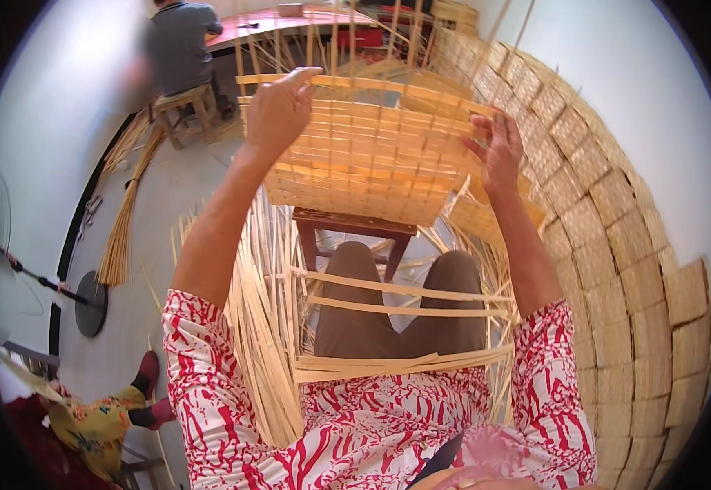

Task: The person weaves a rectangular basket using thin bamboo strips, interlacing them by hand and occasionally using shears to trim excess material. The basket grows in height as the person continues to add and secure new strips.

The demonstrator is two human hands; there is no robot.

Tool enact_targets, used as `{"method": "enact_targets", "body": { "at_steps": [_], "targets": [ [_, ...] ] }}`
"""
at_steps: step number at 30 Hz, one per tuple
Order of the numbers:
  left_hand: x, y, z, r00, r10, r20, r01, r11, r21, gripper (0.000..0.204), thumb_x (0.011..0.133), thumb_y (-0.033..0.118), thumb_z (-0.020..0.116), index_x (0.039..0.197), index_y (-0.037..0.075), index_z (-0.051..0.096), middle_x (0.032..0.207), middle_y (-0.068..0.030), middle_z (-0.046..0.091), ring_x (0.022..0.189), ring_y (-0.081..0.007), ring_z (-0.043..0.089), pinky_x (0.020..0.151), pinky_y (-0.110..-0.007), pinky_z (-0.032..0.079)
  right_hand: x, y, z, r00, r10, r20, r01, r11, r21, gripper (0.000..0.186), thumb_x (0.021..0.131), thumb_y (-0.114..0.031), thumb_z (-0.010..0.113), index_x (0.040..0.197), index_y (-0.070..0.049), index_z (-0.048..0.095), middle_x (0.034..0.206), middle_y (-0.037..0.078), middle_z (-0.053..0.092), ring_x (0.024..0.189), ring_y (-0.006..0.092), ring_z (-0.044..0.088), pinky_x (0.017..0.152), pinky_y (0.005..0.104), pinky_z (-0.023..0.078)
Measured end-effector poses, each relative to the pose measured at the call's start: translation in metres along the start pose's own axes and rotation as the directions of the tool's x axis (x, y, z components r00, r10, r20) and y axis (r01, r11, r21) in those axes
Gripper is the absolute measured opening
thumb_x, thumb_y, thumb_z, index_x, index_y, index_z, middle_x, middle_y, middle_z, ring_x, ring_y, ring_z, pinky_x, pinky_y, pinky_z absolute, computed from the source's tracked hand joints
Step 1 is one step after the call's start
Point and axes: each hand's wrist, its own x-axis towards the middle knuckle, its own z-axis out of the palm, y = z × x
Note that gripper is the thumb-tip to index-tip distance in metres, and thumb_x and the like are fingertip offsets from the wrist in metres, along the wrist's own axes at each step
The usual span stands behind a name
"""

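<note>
A half-woven basket of flat pale bamboo strips [355, 155], with upright strips rising from its top, stands tilted on a small wooden stool [354, 219] in front of my knees. My left hand [282, 114] grips the top crosswise strip at the left, index finger stretched along it. At the right end of that strip, my right hand [498, 151] holds on with curled fingertips. Loose long strips [249, 327] lie beside my left leg, and a few [404, 363] lie across my lap.
Stacked woven squares [617, 278] line the right wall. At back left, a person [180, 53] sits on a stool at a red-topped table [249, 24]. A fan stand [90, 302], strip bundle [122, 237] and another person's legs [110, 416] are at left.
</note>
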Motion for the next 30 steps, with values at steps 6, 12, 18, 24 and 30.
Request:
{"method": "enact_targets", "body": {
  "at_steps": [6,12,18,24,30],
  "targets": [
    [0.021,-0.005,0.004,0.989,-0.122,0.089,0.134,0.981,-0.141,0.015,0.094,0.023,0.057,0.1,0.019,0.071,0.068,-0.005,0.07,0.062,-0.0258,0.067,0.06,-0.039,0.05,-0.006,-0.011,0.0,0.998,0.028,0.059,-0.029,0.999,0.015,0.024,0.102,-0.024,0.057,0.12,-0.01,0.067,0.095,0.001,0.067,0.079,0.0081,0.065,0.061,0.026,0.059],
    [0.008,-0.009,-0.001,0.987,0.122,0.103,-0.124,0.992,0.015,0.014,0.099,0.019,0.056,0.096,0.01,0.066,0.062,-0.0035,0.064,0.052,-0.0086,0.062,0.05,-0.027,0.048,-0.005,0.002,-0.005,1.0,-0.005,0.008,0.005,1.0,0.008,0.02,0.101,-0.017,0.057,0.113,-0.008,0.071,0.095,0.002,0.069,0.08,0.0096,0.066,0.061,0.0264,0.059],
    [0.014,-0.007,0.003,0.987,-0.002,0.16,0.018,0.995,-0.095,0.013,0.097,0.017,0.056,0.102,0.011,0.066,0.065,-0.0043,0.065,0.053,-0.0108,0.063,0.052,-0.029,0.05,0.005,0.008,-0.011,0.998,0.058,0.026,-0.059,0.998,0.032,0.022,0.101,-0.012,0.054,0.115,-0.004,0.068,0.106,0.005,0.069,0.085,0.012,0.066,0.066,0.0299,0.06],
    [-0.013,-0.015,0.03,0.987,0.079,-0.137,-0.076,0.997,0.023,0.016,0.097,0.018,0.05,0.111,0.02,0.058,0.07,-0.0119,0.064,0.061,-0.0301,0.065,0.056,-0.043,0.049,0.003,0.012,-0.025,0.994,0.102,0.043,-0.103,0.994,0.028,0.025,0.1,-0.016,0.059,0.121,-0.003,0.064,0.105,0.006,0.068,0.09,0.0142,0.066,0.078,0.0317,0.06],
    [-0.033,-0.004,0.035,0.958,0.093,-0.272,-0.105,0.994,-0.031,0.03,0.091,0.015,0.061,0.12,0.015,0.055,0.078,-0.0096,0.064,0.07,-0.0308,0.066,0.059,-0.042,0.052,0.016,0.022,-0.038,0.995,0.081,0.058,-0.089,0.985,0.147,0.018,0.101,-0.01,0.056,0.115,-0.002,0.062,0.102,0.01,0.069,0.093,0.0184,0.069,0.083,0.036,0.062]
  ]
}}
